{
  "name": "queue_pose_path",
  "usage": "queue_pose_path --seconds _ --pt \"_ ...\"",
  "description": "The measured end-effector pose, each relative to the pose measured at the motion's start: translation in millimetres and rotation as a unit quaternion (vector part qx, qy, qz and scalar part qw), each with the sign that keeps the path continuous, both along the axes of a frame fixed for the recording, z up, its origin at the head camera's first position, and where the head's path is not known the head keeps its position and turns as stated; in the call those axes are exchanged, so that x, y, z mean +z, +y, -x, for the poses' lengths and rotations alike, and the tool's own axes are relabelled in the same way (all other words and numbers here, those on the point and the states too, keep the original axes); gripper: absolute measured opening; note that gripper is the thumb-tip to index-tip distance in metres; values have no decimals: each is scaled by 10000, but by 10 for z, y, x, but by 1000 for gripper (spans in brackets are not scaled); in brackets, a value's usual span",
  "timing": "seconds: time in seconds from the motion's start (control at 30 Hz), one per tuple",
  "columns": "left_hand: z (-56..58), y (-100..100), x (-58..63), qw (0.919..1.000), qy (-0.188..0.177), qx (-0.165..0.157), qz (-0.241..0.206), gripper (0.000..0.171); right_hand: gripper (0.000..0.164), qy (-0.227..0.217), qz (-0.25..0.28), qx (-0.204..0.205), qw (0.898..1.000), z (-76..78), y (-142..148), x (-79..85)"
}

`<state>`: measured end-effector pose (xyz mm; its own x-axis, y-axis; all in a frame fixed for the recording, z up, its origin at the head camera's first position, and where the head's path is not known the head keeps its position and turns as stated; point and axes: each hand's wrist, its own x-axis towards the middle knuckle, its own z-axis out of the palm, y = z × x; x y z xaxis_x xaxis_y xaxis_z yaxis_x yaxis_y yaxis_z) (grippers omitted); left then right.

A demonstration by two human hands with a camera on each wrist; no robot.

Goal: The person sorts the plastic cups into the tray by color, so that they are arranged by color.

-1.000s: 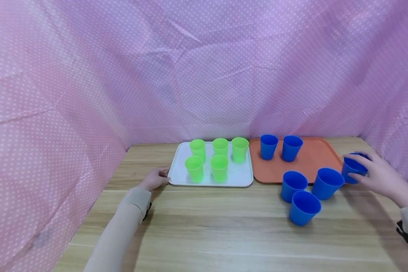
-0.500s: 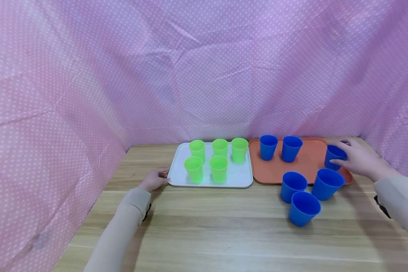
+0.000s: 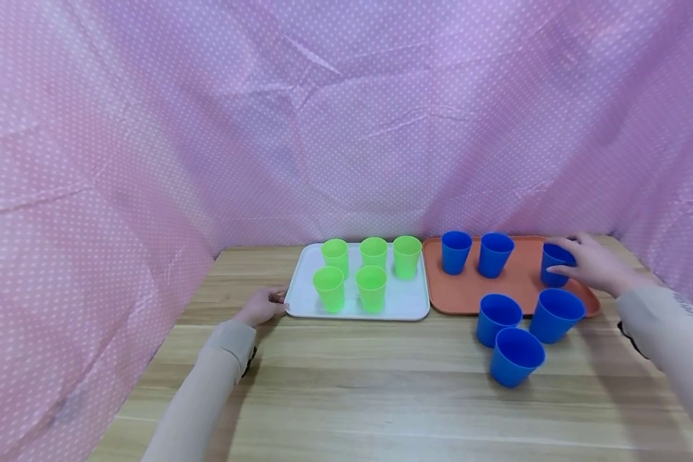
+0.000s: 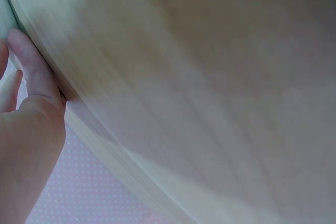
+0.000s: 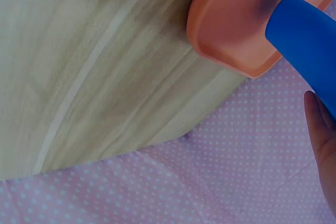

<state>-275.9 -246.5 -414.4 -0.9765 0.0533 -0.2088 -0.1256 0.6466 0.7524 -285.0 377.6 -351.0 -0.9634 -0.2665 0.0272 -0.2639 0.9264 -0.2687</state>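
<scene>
My right hand (image 3: 591,263) grips a blue cup (image 3: 554,266) around its side, over the right part of the orange tray (image 3: 522,282). In the right wrist view this blue cup (image 5: 307,40) has its base just over the tray, near a dark shadow. Two blue cups, a left one (image 3: 455,253) and a right one (image 3: 494,256), stand upright on the tray's back left. My left hand (image 3: 261,305) holds the left edge of the white tray (image 3: 300,292); in the left wrist view its fingers (image 4: 34,66) lie along the tray's edge.
Several green cups (image 3: 371,289) stand upright on the white tray, beside the orange one. Three blue cups stand close together at the orange tray's front edge: one left (image 3: 498,321), one right (image 3: 554,316), one nearest (image 3: 515,359). A dotted pink cloth (image 3: 346,141) hangs around the wooden table (image 3: 346,398).
My right hand has carried the blue cup leftward from beside the orange tray to over its right part. My left hand stays at the white tray's edge.
</scene>
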Motion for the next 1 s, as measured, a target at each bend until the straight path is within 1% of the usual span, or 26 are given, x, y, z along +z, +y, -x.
queue_pose_path --seconds 0.13,0.23,0.4,0.5,0.63,0.77,0.9,1.0 --pt "3 -7 -5 9999 51 -62 67 52 71 -142 87 -100 9998 14 -17 -38" --pt "9 -16 -15 10000 29 -31 9 52 73 -147 137 -126 9997 35 -34 -70" --pt "28 -28 -30 9998 65 -56 -160 52 71 27 121 -54 9999 76 -44 -114" --pt "45 -33 -39 9997 60 -79 -226 52 66 75 94 -26 9999 94 -42 -126" --pt "79 -25 -45 9995 -2 -55 -295 53 59 142 -107 75 9998 157 -25 -155" --pt "106 -17 -54 9994 -2 -68 -344 54 58 181 -220 176 9994 205 -10 -176" --pt "123 -12 -67 9995 69 -55 -298 53 59 172 -70 204 9996 253 12 -188" --pt "137 -11 -76 9998 78 31 -205 53 63 15 104 102 9999 276 26 -171"
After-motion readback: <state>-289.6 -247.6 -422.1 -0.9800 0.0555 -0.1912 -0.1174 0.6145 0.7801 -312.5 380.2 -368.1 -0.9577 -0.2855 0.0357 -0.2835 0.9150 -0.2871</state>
